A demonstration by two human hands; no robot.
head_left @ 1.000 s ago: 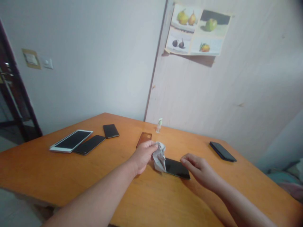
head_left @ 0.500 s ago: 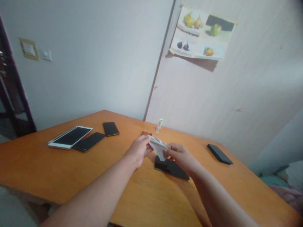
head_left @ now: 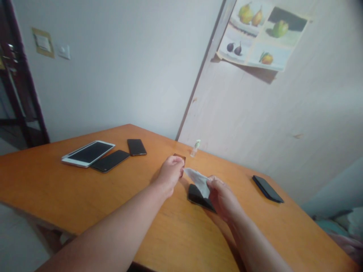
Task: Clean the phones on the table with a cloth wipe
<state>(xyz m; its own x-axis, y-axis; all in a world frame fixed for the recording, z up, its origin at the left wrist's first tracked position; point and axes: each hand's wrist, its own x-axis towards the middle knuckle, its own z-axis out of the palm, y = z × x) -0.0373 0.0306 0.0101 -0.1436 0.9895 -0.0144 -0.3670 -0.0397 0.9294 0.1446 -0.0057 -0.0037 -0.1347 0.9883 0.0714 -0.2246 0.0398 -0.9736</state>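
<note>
- The right hand [head_left: 224, 196] pinches a pale grey cloth [head_left: 198, 182] between thumb and fingers at one end; with so little of it gripped, the loose part could fold over or slip free if the pinch slackened.
- The left hand [head_left: 168, 173] is curled, its fingertips close to the cloth's other corner. Whether it grips that corner cannot be told; if it does, an uneven pull might tear the material, should it be thin tissue.
- The cloth hangs above a black phone [head_left: 197, 195], which lies flat on the table [head_left: 176, 234], partly hidden by the cloth and the right hand. Any grit in the folds could scratch its screen under pressure.
- Neither hand appears to steady that phone, so a one-sided push might skid it across the wood.
- A reddish-brown phone case [head_left: 181, 155] lies just beyond the left hand, partly covered by it; it looks light enough for the knuckles to knock it askew.
- Behind the case, a small pump bottle [head_left: 195, 148] stands near the wall; being narrow, it could topple if the left hand swept too far forward.
- At the left, a white tablet [head_left: 89, 153] and a second phone [head_left: 111, 161] lie close together; their edges could rub if either were shoved.
- A dark flat device [head_left: 267, 189] lies near the table's right edge, where a careless elbow might push it off.
</note>
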